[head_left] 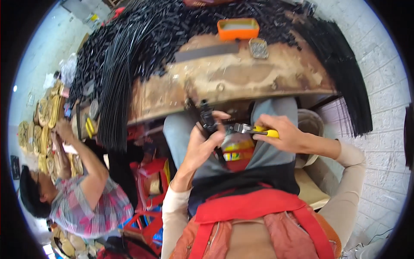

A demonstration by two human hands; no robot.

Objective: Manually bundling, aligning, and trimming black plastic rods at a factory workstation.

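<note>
Left of the worn wooden counter (241, 80), a co-worker in a plaid shirt (86, 203) reaches up toward yellowish bundles (45, 129). A long sheaf of thin black rods (118, 82) hangs over the counter's left end. Just below the counter's front edge, the left hand (200, 144) is clenched around a small black plastic part (208, 117), narrow and blocky; it stands upright out of the top of the fist, thumb across its right side. Beside it, the right hand (282, 134) grips yellow-handled metal pliers (252, 129), whose grey nose points left and meets the black part's lower end at the left thumb. Both are held over grey-trousered knees. On the counter's far side sits an orange rectangular tray (238, 28), with a small round tin (258, 48) to its right.
</note>
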